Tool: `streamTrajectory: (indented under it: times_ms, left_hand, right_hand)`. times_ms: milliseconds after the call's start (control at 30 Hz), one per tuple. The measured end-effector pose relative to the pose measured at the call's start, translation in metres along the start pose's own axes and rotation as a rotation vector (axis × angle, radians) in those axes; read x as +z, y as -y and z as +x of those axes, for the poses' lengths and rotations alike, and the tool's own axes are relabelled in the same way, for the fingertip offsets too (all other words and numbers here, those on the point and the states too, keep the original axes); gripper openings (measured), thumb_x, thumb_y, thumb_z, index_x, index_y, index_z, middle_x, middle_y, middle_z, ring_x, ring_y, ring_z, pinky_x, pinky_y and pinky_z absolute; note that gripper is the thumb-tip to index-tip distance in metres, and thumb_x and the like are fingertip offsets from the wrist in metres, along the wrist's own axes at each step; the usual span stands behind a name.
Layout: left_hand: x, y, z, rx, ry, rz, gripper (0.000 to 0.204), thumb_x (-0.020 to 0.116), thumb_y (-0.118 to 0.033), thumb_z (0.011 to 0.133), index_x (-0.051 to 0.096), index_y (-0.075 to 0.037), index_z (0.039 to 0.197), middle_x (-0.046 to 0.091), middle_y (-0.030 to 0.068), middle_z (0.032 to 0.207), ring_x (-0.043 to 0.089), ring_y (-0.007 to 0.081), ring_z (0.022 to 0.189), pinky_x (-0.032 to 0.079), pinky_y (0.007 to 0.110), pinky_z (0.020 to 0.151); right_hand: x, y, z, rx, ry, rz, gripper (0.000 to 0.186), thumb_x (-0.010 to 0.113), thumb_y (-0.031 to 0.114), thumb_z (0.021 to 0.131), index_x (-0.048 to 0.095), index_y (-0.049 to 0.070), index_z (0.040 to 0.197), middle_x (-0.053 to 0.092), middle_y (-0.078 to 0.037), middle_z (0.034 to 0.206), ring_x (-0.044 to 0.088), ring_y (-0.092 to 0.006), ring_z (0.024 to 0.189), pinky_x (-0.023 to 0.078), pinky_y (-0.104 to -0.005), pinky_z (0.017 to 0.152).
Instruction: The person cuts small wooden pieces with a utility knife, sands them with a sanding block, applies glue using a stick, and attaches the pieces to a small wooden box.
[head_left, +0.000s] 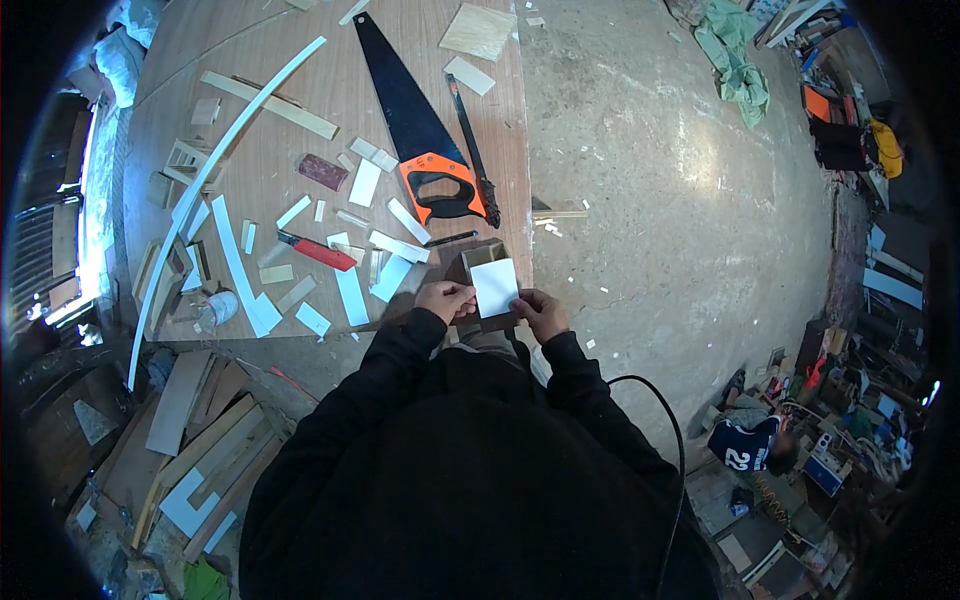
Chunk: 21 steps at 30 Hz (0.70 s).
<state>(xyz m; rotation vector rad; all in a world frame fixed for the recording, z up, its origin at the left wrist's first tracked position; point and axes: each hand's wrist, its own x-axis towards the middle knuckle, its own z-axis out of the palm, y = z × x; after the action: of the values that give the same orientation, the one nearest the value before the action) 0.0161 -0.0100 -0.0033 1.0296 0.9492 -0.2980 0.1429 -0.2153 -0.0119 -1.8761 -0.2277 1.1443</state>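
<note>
A small white rectangular panel is held between my two hands, over the table's near right corner. My left hand pinches its left edge, and my right hand grips the lower right edge. Just behind the panel a small wooden piece like a box shows in part; whether the panel touches it I cannot tell. A thin dark pencil-like stick lies to the left of it. Further left are white offcut strips and a red utility knife.
A handsaw with an orange handle lies on the wooden table, beside a dark slim tool. A long curved white strip spans the left side. Scrap boards pile below left. Another person is at the lower right, among clutter.
</note>
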Motion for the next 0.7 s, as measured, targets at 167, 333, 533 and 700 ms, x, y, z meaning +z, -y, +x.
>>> streamTrajectory:
  times_ms: [167, 333, 533, 700]
  left_hand:
    - [0.001, -0.002, -0.003, 0.003, -0.032, -0.031, 0.023, 0.067, -0.020, 0.090, 0.065, 0.003, 0.091, 0.070, 0.0076, 0.083, 0.068, 0.0124, 0.069, 0.053, 0.022, 0.059]
    - [0.002, -0.002, -0.003, 0.018, -0.042, -0.011, 0.023, 0.068, -0.020, 0.090, 0.064, 0.003, 0.090, 0.070, 0.0080, 0.082, 0.068, 0.0127, 0.068, 0.053, 0.022, 0.058]
    - [-0.001, -0.001, -0.007, 0.128, 0.014, 0.017, 0.025, 0.069, -0.021, 0.089, 0.063, 0.003, 0.097, 0.068, 0.0061, 0.080, 0.065, 0.0101, 0.067, 0.051, 0.022, 0.057]
    - [-0.004, -0.008, -0.013, 0.138, 0.106, 0.053, 0.029, 0.070, -0.021, 0.089, 0.062, 0.001, 0.106, 0.067, 0.0042, 0.082, 0.063, 0.0078, 0.070, 0.051, 0.021, 0.059]
  right_hand:
    - [0.001, 0.000, 0.002, 0.000, 0.023, -0.014, 0.024, 0.063, 0.013, 0.091, 0.063, -0.005, 0.108, 0.069, -0.007, 0.089, 0.063, -0.0113, 0.079, 0.049, -0.0258, 0.073]
    - [-0.001, 0.005, 0.002, -0.023, 0.025, -0.080, 0.025, 0.063, 0.015, 0.091, 0.063, -0.004, 0.106, 0.068, -0.007, 0.087, 0.062, -0.0109, 0.076, 0.049, -0.0257, 0.071]
    - [-0.005, 0.028, -0.006, 0.029, 0.045, -0.067, 0.026, 0.067, 0.019, 0.089, 0.065, -0.002, 0.104, 0.069, -0.007, 0.086, 0.061, -0.0115, 0.073, 0.048, -0.0256, 0.065]
    - [-0.008, 0.039, -0.010, 0.169, 0.124, 0.168, 0.031, 0.072, 0.017, 0.085, 0.062, -0.001, 0.108, 0.069, -0.008, 0.088, 0.063, -0.0134, 0.073, 0.049, -0.0262, 0.065]
